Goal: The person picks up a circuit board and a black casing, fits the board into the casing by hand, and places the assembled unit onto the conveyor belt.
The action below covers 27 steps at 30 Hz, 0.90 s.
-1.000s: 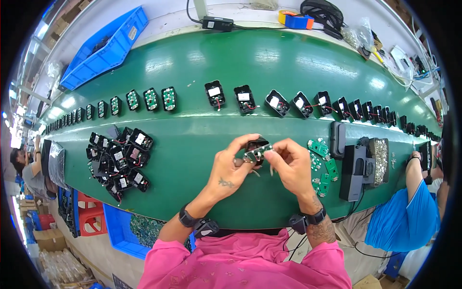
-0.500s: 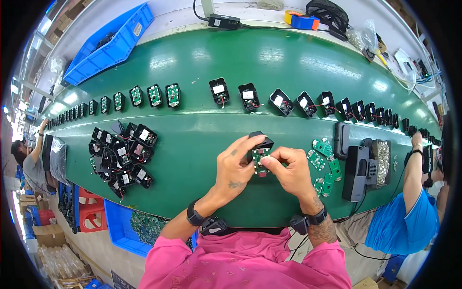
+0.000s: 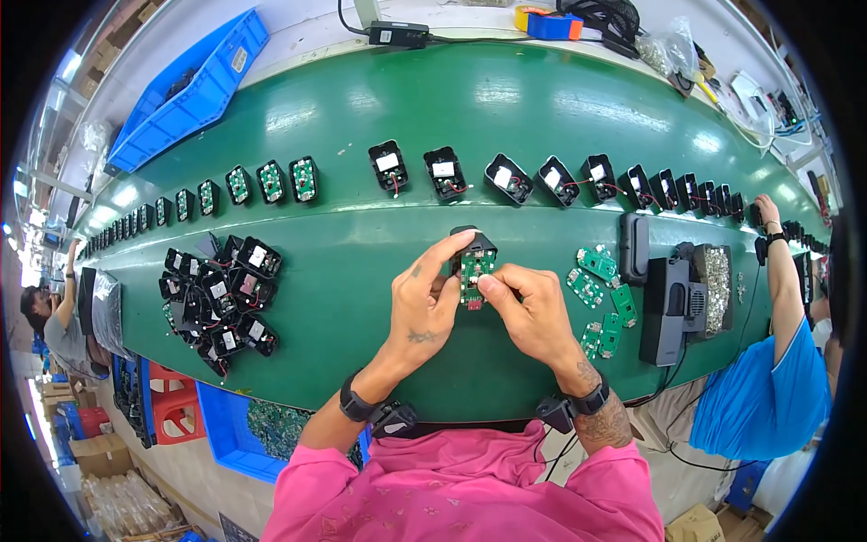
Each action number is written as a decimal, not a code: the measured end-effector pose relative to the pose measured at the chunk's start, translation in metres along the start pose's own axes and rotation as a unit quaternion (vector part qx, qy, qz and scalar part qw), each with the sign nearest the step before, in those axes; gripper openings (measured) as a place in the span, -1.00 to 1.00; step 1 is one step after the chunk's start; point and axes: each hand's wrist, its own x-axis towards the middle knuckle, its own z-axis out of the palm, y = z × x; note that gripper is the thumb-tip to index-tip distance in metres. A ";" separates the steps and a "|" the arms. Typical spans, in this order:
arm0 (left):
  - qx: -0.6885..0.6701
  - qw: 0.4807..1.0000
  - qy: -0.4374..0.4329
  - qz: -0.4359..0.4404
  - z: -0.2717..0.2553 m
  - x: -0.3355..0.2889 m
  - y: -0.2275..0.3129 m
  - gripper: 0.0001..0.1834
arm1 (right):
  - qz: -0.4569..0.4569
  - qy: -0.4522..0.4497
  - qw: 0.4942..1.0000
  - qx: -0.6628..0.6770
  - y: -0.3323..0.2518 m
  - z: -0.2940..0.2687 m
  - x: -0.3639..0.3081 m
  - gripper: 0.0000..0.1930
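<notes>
Over the middle of the green bench, my left hand (image 3: 421, 307) is closed around a small black plastic case (image 3: 485, 244). A green circuit board (image 3: 475, 267) with white and metallic parts lies at the case's open face. My right hand (image 3: 533, 312) has its thumb on the board's right edge, its other fingers curled and partly hidden. A small red part (image 3: 474, 305) shows at the board's lower end. To the right lie several loose green boards (image 3: 598, 264). On the left is a heap of black cases (image 3: 219, 291) with white-labelled parts and wires inside.
Across the bench runs a row of cases, some with boards (image 3: 271, 182), others open with wires (image 3: 442, 172). A black device (image 3: 664, 316) and a tray of small metal parts (image 3: 715, 291) stand right. A blue crate (image 3: 194, 99) sits far left. A co-worker's arm (image 3: 784, 280) reaches in right.
The view has shifted a little. My right thumb has moved slightly along the board's edge, and more of the board shows. The co-worker's arm at right reaches farther across the bench.
</notes>
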 end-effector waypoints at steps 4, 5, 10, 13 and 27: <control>-0.211 0.974 -0.059 -0.059 -0.004 0.006 0.009 -0.44 | 0.023 0.033 0.999 -0.018 0.003 -0.001 0.001 -0.73; -0.211 0.974 -0.060 -0.059 -0.005 0.006 0.008 -0.44 | 0.023 0.034 0.999 -0.019 0.003 0.000 0.001 -0.73; -0.187 0.965 -0.053 -0.174 -0.005 0.004 0.006 -0.61 | 0.024 0.036 0.998 -0.047 0.003 0.004 0.001 -0.69; -0.175 0.969 -0.040 -0.168 -0.002 0.004 0.008 -0.62 | 0.053 0.012 0.996 -0.075 0.006 0.001 0.000 -0.81; -0.087 0.983 -0.020 -0.159 0.010 0.002 0.008 -0.73 | 0.001 -0.010 0.999 0.031 0.014 0.014 0.003 -0.51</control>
